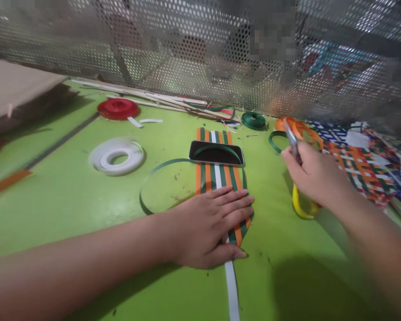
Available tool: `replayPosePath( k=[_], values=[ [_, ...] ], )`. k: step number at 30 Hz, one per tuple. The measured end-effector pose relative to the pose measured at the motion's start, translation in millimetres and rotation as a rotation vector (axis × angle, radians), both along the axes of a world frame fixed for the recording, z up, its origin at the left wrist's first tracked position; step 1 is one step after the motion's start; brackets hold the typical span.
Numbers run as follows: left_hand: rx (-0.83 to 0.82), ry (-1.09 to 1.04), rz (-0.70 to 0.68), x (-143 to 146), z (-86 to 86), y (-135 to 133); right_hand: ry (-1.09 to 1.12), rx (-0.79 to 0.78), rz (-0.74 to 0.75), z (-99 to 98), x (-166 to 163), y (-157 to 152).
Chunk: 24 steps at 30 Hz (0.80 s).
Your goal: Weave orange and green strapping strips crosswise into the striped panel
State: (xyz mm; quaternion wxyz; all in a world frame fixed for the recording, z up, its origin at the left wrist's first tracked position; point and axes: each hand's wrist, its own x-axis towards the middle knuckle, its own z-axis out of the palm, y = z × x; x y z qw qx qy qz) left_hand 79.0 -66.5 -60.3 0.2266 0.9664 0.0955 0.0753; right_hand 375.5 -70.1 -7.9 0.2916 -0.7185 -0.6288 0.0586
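Observation:
My left hand (214,218) lies flat, fingers stretched out, on a band of orange, green and white strips (217,176). The strips run side by side away from me. Across them, beyond my fingers, rests a black phone (217,154). A thin green strip (145,178) curves in a loop to the left. From under my palm a white strip (231,285) runs toward me. On the right, my right hand (316,174) is closed round a narrow grey metal tool (291,138); its kind is partly hidden by my fingers.
White (102,156), red (118,108) and dark green (253,119) strip rolls lie on the green table (70,200). Orange strip loops (307,131) and a yellow coil (302,205) are near my right hand. Woven pieces (361,167) lie right. Perforated metal mesh (187,53) stands behind.

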Motion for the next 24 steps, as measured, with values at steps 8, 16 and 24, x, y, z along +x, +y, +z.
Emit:
replayPosePath(
  k=[8,16,24],
  values=[
    [0.007,0.021,0.002,-1,1.1,-1,-0.221,-0.191,-0.036,-29.4,47,11],
    [-0.03,0.009,-0.006,-2,3.6,0,0.279,-0.258,0.241,-38.7,-29,31],
    [-0.04,0.056,0.003,-1,7.3,0,0.753,-0.239,0.342,-26.0,-43,15]
  ],
)
